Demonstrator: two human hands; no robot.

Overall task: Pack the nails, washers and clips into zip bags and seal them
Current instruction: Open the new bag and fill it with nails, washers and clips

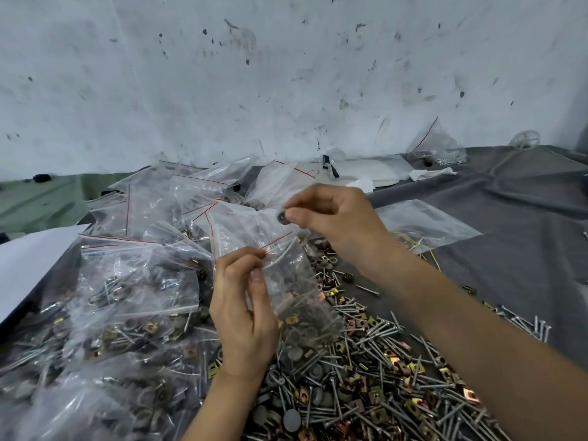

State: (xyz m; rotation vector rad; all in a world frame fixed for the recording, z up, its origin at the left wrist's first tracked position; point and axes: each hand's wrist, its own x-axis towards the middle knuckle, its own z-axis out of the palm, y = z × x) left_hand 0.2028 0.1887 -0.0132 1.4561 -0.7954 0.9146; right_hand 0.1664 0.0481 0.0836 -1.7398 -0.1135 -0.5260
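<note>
My left hand (245, 313) pinches the open zip bag (296, 281) by one lip of its mouth, thumb and forefinger closed on the plastic just under the red strip, the other fingers curled behind it. The bag hangs down from that pinch, over the loose stock. My right hand (337, 221) is above and just beyond the mouth, thumb and fingertip nipped on one small dark washer (281, 217), the remaining fingers folded in and holding nothing else.

I judge this bag to be mid-fill. Nails and a couple of brassy clips seem to sit in its lower part, though the clear plastic makes it hard to separate them from the heap behind. The washer is not yet in, and the zip is plainly unsealed.

To the left of my left hand lies a large mound of filled bags (133, 300), so much of the job looks done; whether each is pressed shut I cannot tell. Below and to the right of both hands spreads a thick loose heap (381, 370) of nails, clips and grey washers, many bags' worth. Beyond my hands lie empty bags (203, 189), and one more flat bag (423, 224) rests right of my right hand on the grey cloth (525, 202).
</note>
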